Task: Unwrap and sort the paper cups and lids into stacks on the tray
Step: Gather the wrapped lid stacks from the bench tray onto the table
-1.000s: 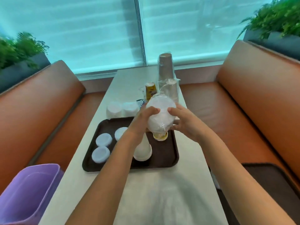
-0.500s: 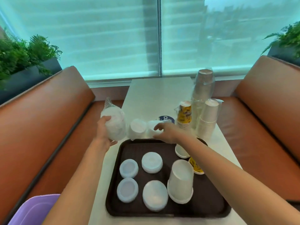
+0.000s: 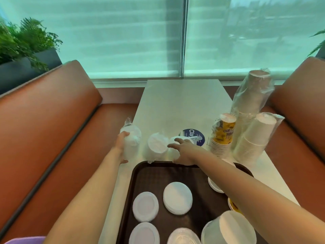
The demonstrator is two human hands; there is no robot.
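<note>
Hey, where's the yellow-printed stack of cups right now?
In the head view, the yellow-printed cup stack stands plastic-wrapped on the table's right side, between the round blue sticker and the wrapped white cups.

Tray dark brown, faint woven grid texture. Lids on it white. Table pale grey-white. Wrapped lid stacks white under clear film. Small cup sleeve yellow with dark print (lettering unreadable). Round sticker dark blue, white lettering. Tall cup stacks white. Bench seats rust orange. Bin lilac. Plants green, planter dark grey.
</note>
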